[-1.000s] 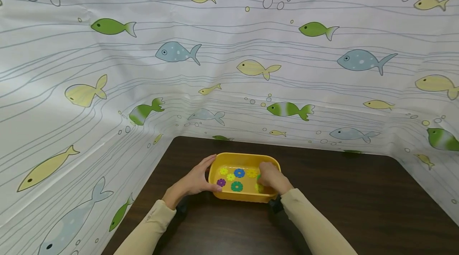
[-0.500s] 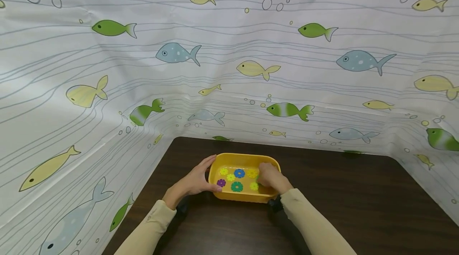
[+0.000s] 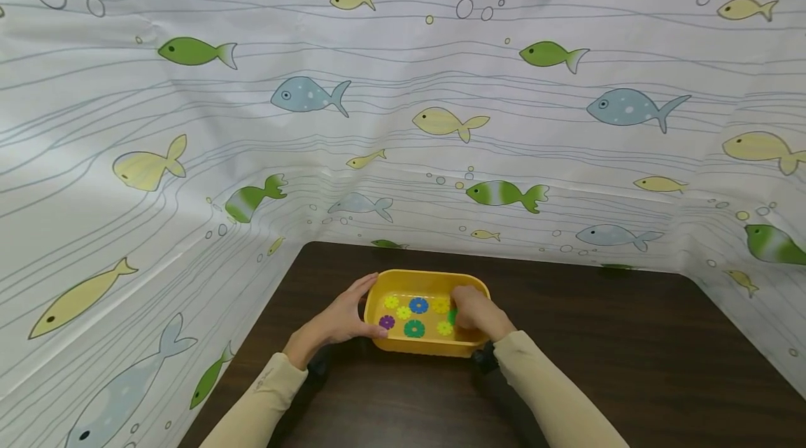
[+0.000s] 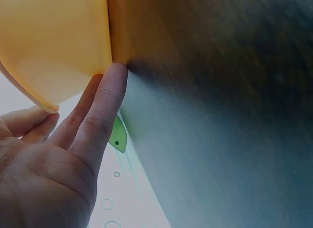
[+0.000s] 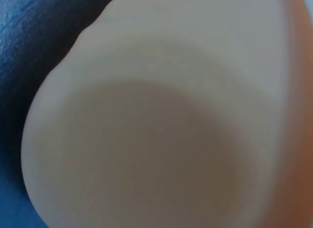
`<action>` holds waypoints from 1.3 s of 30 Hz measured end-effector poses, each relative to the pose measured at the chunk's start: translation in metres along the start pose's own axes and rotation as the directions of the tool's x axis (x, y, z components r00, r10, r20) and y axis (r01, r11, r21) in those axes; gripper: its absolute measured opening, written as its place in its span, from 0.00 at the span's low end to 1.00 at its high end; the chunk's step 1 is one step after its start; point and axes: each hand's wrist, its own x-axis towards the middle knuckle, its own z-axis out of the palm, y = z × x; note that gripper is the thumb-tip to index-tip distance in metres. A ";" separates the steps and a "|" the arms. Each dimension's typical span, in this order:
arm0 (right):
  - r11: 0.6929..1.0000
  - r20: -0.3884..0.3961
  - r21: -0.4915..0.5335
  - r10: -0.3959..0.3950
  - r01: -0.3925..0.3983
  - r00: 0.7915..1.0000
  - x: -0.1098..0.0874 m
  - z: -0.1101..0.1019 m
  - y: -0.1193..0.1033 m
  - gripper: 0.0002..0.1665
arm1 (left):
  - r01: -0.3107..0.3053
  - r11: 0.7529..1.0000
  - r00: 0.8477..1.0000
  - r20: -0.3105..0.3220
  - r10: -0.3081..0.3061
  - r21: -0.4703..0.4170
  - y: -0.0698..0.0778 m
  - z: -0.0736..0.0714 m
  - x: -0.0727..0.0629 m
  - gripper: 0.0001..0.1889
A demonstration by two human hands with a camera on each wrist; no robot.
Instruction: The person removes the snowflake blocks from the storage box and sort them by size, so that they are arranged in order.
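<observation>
A yellow plastic tray point(image 3: 428, 347) stands on the dark table, with flat notched snowflake discs lying in it. My left hand point(image 3: 340, 315) holds its left end, thumb over the front rim and fingers at the back left corner. In the left wrist view, fingers of the left hand point(image 4: 54, 169) touch the tray's outer wall point(image 4: 54, 42). My right hand point(image 3: 475, 309) reaches down inside the right end, beside a partly covered green disc point(image 3: 452, 318); its fingertips are hidden. Blue point(image 3: 412, 305), teal point(image 3: 408, 329), purple point(image 3: 382, 323) and several yellow discs lie left of it.
The dark wooden table point(image 3: 598, 336) extends to the right of the tray. A white sheet with printed fish point(image 3: 378, 175) hangs behind and along the sides. Blurred cream sleeve point(image 5: 146, 140) fills most of the right wrist view.
A yellow disc by my right fingers has shifted slightly left, and my right fingers have moved a little within the tray's right end. The left hand keeps its place on the tray.
</observation>
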 end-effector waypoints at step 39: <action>0.995 0.066 -0.042 0.096 -0.093 0.993 -0.001 -0.006 -0.003 0.18 | 0.005 1.000 1.000 -0.014 -0.005 -0.008 0.001 0.001 -0.003 0.60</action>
